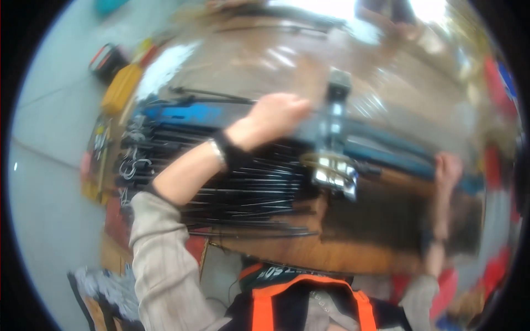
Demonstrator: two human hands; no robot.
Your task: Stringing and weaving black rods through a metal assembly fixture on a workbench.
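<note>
My left hand [279,113] is closed like a fist above the middle of the wooden table [265,249]. What its fingers hold, if anything, is lost in the blur. Just right of it stands a shiny metal fixture [334,171] with a grey block at its far end. Farther right, my right hand [448,168] looks closed beside a long blue-grey bar [392,148]; blur hides what is in its fingers. Many thin black rods [248,182] lie side by side below my left forearm, with pale loops of cord or wire at their left ends.
A dark flat mat or plate [381,215] covers the table's right front. Clear plastic sheeting [381,71] glints at the far side, where another person [386,11] is partly visible. A yellow case [121,88] stands beyond the table's left edge.
</note>
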